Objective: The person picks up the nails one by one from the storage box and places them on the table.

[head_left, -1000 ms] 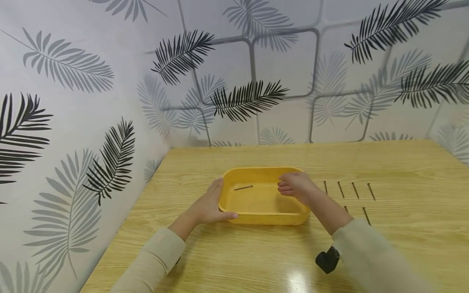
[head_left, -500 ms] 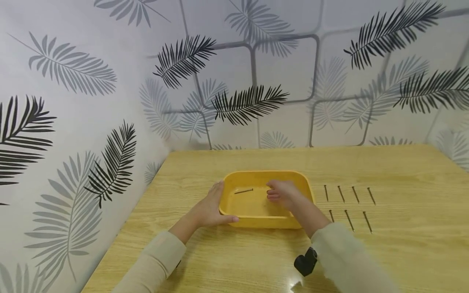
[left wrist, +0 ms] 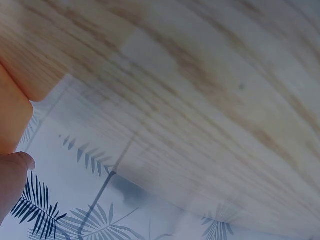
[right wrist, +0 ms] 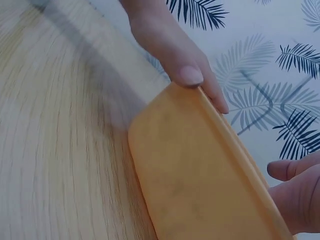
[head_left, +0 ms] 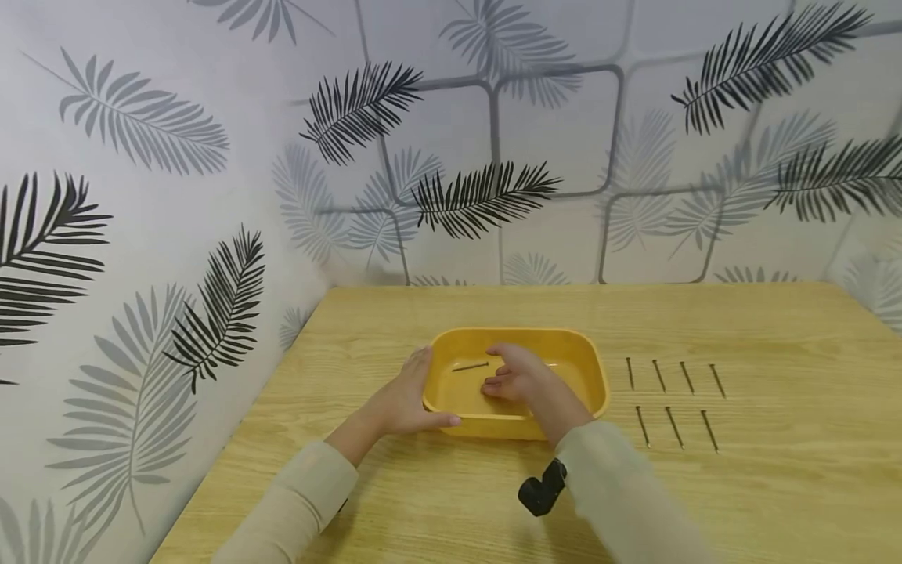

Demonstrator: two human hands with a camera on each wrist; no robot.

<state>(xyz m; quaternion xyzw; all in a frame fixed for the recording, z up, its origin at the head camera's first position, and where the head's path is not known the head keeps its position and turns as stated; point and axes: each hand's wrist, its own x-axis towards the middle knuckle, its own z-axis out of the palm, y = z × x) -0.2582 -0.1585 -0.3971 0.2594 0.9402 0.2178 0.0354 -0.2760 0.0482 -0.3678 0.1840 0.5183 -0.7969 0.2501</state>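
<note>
A yellow plastic tray [head_left: 493, 428] sits on the table with a thin dark nail or screw [head_left: 470, 366] lying inside, left of centre. My left hand [head_left: 402, 403] grips the tray's left end, thumb over the near rim and fingers along the outer side. Inside the tray, my right hand [head_left: 524, 380] reaches over the near rim, just right of the nail or screw and apart from it. Its fingers are loosely bent around nothing visible. The right wrist view shows the tray's near wall [right wrist: 185, 170], with the left thumb [right wrist: 191, 76] pressed on its rim.
Right of the tray, several similar nails or screws lie in two rows, a back row [head_left: 687, 377] and a front row [head_left: 674, 427]. A black wrist camera [head_left: 543, 487] hangs under the right sleeve. A leaf-patterned wall [head_left: 451, 258] rises behind the wooden table [head_left: 775, 486].
My right hand has moved left within the tray, closer to the nail or screw, and its arm no longer covers the front row. The left hand keeps its grip on the tray.
</note>
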